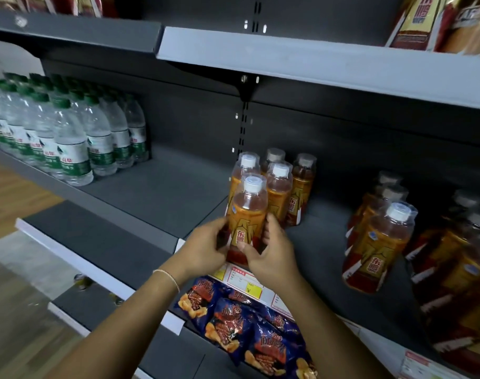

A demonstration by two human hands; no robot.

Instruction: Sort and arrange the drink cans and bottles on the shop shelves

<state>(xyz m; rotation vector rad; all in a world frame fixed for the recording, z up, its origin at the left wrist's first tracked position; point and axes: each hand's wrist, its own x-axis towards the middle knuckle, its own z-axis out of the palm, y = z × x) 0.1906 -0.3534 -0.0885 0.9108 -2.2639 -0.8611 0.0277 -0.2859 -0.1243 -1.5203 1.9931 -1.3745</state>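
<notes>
Five orange bottles [278, 192] cluster at the left grip [203, 247] and right grip [271, 255]. Rightward there are further bottles [378, 247], and leftward water bottles [69, 138], both too many to count.

An orange bottle [248, 214], white-capped, stands upright at the shelf [156, 192] front, four matching bottles [279, 187] just behind it; green-capped water bottles [69, 140] crowd the left end.

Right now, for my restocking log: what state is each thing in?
front orange bottle: upright, capped, held by both hands
left hand: grips its left side
right hand: grips its right side
orange bottles behind: upright, capped
water bottles: upright, capped, in rows
snack bags: lying flat, overlapping
</notes>
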